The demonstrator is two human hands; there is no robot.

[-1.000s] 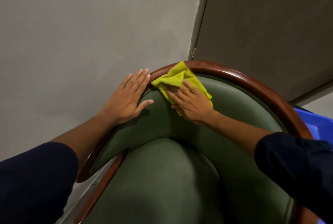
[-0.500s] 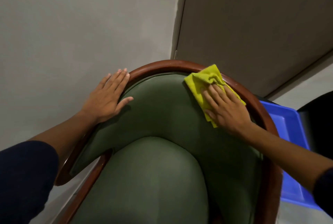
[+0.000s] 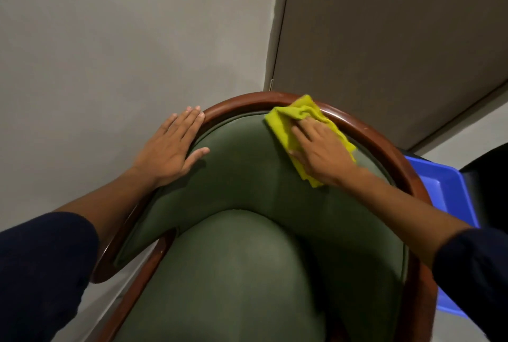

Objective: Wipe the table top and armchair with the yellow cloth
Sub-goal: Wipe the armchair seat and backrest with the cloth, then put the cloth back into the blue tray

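I'm watching the right hand pressing flat, fingers spread, on the cloth, pinning it against the armchair backrest just under the wooden rim. The cloth's long axis is running along that rim, so I'm judging the next stroke follows it. The left hand is lying open and empty on the rim's other side.

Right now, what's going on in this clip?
A person is wiping a green armchair. The right hand presses a yellow cloth flat against the upper backrest, its far edge lapping onto the curved wooden rail. The left hand lies open on the rail's other side, apparently steadying the chair. A blue bin sits behind the chair on the right. No table is in view.
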